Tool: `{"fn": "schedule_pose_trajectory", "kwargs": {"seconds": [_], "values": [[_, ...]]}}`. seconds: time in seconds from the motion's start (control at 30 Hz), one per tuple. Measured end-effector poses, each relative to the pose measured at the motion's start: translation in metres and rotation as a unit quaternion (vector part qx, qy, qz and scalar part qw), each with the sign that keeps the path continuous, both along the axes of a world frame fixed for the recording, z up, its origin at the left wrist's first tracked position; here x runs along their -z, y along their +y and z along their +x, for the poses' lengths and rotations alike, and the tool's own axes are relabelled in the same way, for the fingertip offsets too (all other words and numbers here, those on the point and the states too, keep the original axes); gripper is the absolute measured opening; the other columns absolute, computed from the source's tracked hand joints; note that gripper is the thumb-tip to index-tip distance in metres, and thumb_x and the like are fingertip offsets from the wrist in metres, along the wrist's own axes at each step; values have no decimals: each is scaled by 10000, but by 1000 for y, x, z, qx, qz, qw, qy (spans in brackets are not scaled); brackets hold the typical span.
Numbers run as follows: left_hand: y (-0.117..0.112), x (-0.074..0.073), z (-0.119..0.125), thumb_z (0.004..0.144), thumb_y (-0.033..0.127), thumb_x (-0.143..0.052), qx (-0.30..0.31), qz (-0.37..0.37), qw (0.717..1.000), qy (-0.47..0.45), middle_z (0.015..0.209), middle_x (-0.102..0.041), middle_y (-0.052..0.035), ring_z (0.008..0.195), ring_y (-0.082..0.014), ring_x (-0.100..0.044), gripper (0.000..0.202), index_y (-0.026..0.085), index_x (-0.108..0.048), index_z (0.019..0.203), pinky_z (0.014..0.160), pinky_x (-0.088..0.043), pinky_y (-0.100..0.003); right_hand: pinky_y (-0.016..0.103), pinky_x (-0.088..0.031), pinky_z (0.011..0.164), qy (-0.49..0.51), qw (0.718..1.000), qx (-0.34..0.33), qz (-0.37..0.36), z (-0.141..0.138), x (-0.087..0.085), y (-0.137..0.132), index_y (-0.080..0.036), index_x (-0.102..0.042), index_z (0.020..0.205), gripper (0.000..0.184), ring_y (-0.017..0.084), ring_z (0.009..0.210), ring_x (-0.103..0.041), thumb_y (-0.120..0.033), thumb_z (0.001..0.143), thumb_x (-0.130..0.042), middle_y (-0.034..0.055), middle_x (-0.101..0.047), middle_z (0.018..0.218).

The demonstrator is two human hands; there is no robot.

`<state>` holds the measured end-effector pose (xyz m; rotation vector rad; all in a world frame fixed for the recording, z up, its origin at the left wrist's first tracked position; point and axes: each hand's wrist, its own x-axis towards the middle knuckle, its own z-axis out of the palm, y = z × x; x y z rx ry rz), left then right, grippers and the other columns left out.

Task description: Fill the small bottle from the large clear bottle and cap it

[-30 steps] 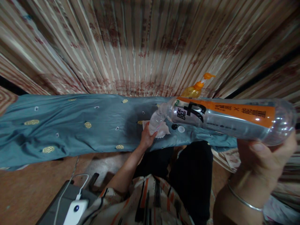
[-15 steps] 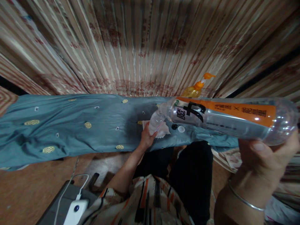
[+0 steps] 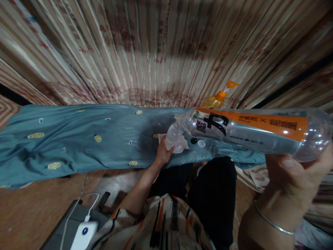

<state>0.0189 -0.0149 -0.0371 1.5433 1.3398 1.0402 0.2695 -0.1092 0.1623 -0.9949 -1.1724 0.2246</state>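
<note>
My right hand [image 3: 299, 170] grips the base end of a big clear plastic drink bottle [image 3: 247, 130] with an orange and silver label. The bottle lies nearly level in the air, its neck towards the left. Its mouth meets the mouth of a smaller clear bottle [image 3: 173, 133], which leans to the right. My left hand [image 3: 163, 152] is closed around that small bottle. Under the small bottle lies a piece of white tissue [image 3: 182, 144]. A black cap [image 3: 194, 141] and a white cap [image 3: 201, 143] rest on the cloth just right of the tissue.
A teal cloth [image 3: 111, 152] with pineapple prints covers the long narrow surface. An orange pump bottle [image 3: 214, 100] stands at the back, partly hidden behind the big bottle. Pleated curtains [image 3: 156, 52] hang behind. At lower left, a white device [image 3: 84, 236] with a cable sits on something grey.
Almost nothing differs; the big bottle's base end has shifted very slightly to the right in view. Both hands keep their grip.
</note>
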Motion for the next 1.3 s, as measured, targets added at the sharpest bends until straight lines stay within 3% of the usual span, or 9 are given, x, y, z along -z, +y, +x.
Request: {"fn": "schedule_pose_trajectory", "kwargs": {"seconds": [1.3], "values": [[0,1,0,738,185,-740,-7,-3,1000,-3,1257,-649,-104,1166,-281,-630,593,189,-487,1275,1027,-492,-436,671,-244,1147,2,1000,-8,6,-1,-1,1,-264,-667,1235,936,380,1221,-545,-403,344,-916,52,-621,1213]]}}
